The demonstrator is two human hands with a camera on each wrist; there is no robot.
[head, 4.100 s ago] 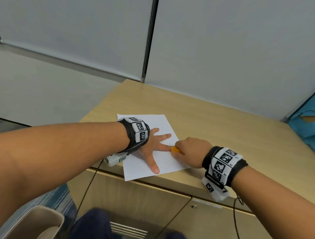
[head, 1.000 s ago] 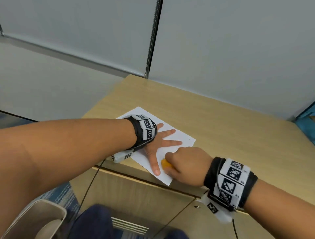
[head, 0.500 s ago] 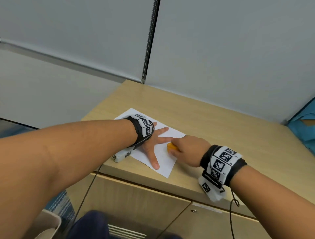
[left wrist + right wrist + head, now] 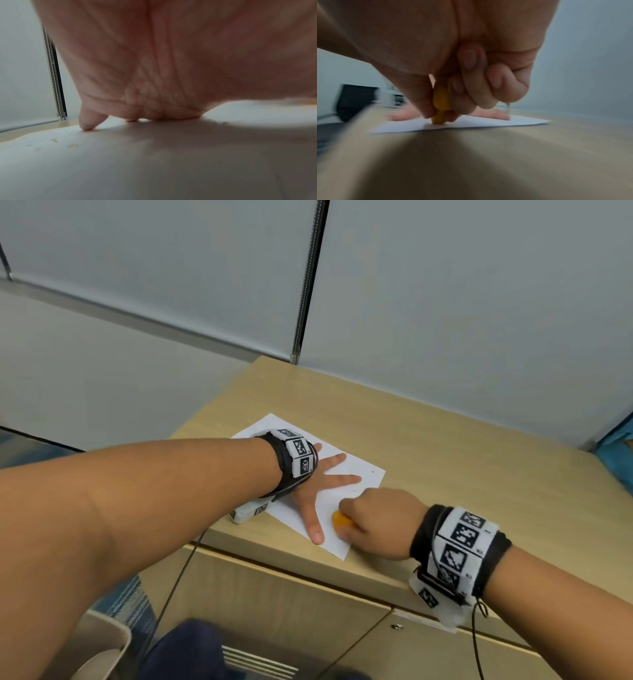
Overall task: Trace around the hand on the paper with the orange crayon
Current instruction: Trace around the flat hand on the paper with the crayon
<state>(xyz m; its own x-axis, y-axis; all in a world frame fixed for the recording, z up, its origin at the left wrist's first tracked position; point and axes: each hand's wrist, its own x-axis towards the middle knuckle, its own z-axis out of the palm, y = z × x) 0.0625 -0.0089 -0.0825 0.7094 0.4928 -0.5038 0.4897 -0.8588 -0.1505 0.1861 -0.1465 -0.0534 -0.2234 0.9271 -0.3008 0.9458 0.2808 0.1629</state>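
My left hand [image 4: 310, 487] lies flat, fingers spread, pinning the paper [image 4: 356, 470] near the cabinet top's [image 4: 479, 474] front edge. My right hand [image 4: 380, 523] pinches the stubby orange crayon [image 4: 340, 521] low, tip down beside my thumb. Waxy, brittle, so light pressure.

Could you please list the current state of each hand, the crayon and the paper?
left hand: flat on the paper, fingers spread.
right hand: grips the orange crayon.
orange crayon: upright, tip on the paper.
paper: flat on the wooden cabinet top, pinned by the left hand.
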